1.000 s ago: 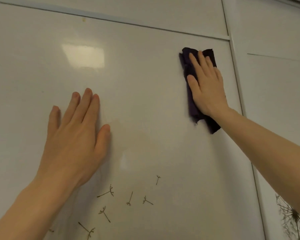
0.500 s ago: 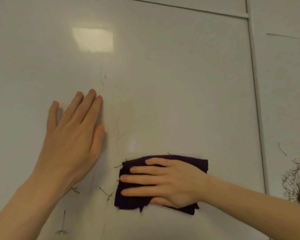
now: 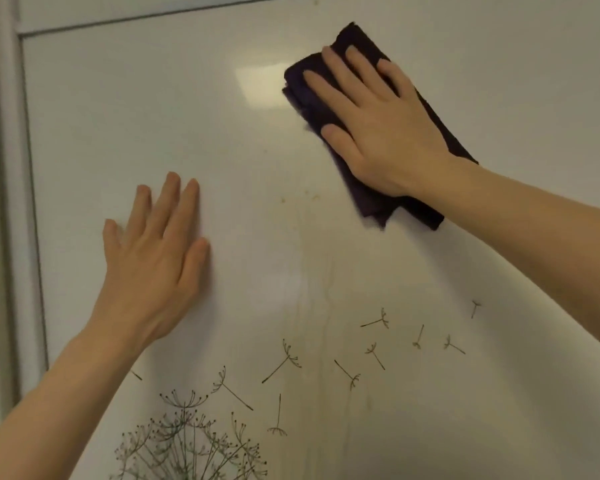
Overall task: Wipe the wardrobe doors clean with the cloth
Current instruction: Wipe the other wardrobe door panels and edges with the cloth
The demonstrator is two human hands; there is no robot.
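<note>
A glossy white wardrobe door [image 3: 264,174] fills the view, printed low down with a dandelion and drifting seeds. My right hand [image 3: 374,123] lies flat with straight fingers on a folded dark purple cloth [image 3: 409,206], pressing it against the upper part of the door. The cloth sticks out above my fingertips and below my wrist. My left hand [image 3: 156,265] rests flat and open on the door to the lower left, holding nothing. Faint streaks and a few small brownish specks [image 3: 283,200] show on the door between my hands.
The door's pale frame edge [image 3: 18,202] runs vertically down the left side, with a horizontal seam [image 3: 136,19] across the top. A ceiling-light glare [image 3: 257,81] shines just left of the cloth. The dandelion print [image 3: 187,445] sits at the bottom.
My right hand swept the cloth from the lower middle of the door up to its upper part. The view shifted left, so the left frame edge now shows. My left hand stayed flat on the door.
</note>
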